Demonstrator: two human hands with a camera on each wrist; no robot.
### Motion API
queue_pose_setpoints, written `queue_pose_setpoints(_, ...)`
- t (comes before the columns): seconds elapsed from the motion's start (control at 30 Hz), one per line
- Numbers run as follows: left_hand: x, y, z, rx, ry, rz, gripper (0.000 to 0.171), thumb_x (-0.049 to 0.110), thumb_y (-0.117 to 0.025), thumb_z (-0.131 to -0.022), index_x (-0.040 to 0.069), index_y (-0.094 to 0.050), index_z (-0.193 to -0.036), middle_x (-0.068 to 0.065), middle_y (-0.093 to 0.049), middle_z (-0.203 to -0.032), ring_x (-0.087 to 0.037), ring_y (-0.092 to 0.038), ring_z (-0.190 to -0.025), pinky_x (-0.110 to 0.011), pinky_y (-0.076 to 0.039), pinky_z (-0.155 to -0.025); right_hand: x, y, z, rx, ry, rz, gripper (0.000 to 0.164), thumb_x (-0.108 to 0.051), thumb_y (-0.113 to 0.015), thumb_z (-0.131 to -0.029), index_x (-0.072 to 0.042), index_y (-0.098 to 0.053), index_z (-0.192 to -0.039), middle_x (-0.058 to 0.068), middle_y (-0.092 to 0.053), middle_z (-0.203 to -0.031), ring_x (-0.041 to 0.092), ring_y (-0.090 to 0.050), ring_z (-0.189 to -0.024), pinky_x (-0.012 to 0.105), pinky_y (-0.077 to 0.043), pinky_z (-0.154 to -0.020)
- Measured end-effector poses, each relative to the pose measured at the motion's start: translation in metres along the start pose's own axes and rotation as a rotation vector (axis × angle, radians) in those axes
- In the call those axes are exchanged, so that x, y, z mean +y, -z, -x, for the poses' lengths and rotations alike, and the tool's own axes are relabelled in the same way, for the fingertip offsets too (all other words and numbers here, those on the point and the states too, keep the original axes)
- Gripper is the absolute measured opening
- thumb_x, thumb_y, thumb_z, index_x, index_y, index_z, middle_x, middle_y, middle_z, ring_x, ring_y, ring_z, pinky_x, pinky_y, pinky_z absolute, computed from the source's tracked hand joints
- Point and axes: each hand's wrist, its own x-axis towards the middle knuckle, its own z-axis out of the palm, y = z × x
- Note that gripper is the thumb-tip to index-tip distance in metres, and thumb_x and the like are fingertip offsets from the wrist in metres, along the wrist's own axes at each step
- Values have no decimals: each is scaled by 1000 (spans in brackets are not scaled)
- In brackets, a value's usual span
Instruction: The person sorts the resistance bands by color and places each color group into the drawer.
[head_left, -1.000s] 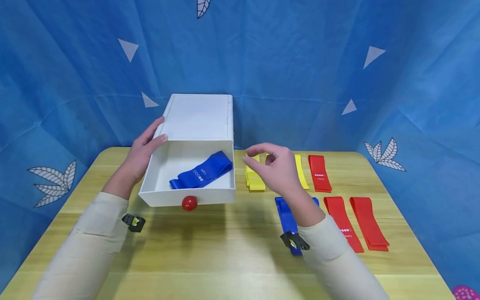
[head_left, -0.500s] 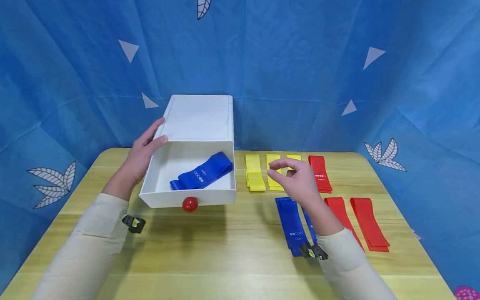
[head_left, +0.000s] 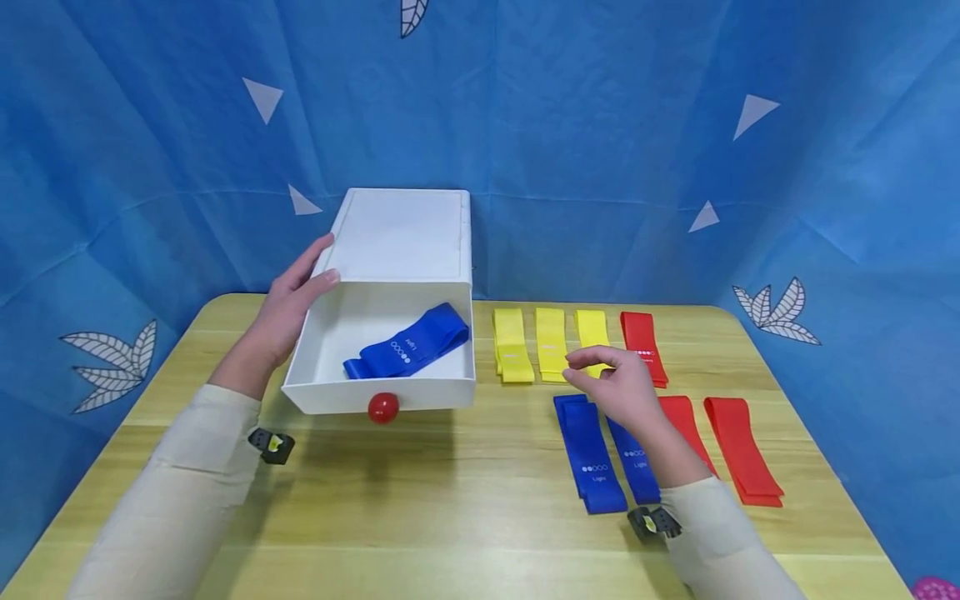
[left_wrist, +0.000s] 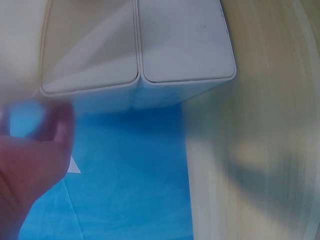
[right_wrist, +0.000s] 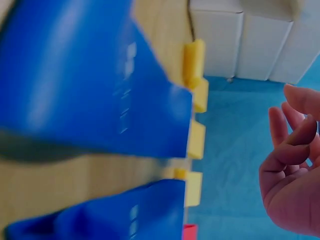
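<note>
My left hand rests against the left side of a white drawer unit, thumb and fingertips at its top edge. The unit's drawer, with a round red knob, is pulled out. Inside it lies a folded blue resistance band marked "Light". My right hand hovers over the right side of the table, holding nothing, with thumb and index finger bent towards each other and a gap between. Beneath and around it lie folded bands: a yellow band, a blue band and a partly hidden red band.
Two further yellow bands lie right of the drawer unit. Another red band lies in the back row, and one more red band at the far right. A blue cloth hangs behind the wooden table.
My right hand has moved right and towards me, away from the drawer, uncovering the yellow bands and more of the blue ones. My left hand stays at the drawer unit.
</note>
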Motion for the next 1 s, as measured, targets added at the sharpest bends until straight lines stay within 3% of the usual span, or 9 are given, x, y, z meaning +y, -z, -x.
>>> queue_pose_setpoints(0.4,0,-1,1,1,12,-16,67,56,-54,-97,50,-22,-156,0,-28,-159,-35,-48,-125,-43,-57,-81,33,-1,0,-138,-92,137,29,-19,-81,-85,-10,-75,-112,8,-70,-108,31,-59,-108,48,-50,-87)
queue_pose_setpoints(0.63,1,-2,1,-1,0,-12,66,55,-54,-98,49,-23,-156,-1,-28,-159,-35,-48,-125,-40,-57,-80,38,1,0,-212,-127,229,30,-17,-81,-85,-11,-75,-113,6,-68,-107,29,-60,-103,47,-52,-84)
queue_pose_setpoints(1.0,0,-2,1,-1,4,-4,67,55,-54,-97,49,-22,-156,-1,-27,-160,-35,-47,-126,-42,-57,-81,43,-2,-1,-247,-144,246,19,-13,-80,-85,-14,-77,-104,3,-66,-99,25,-58,-96,43,-52,-80)
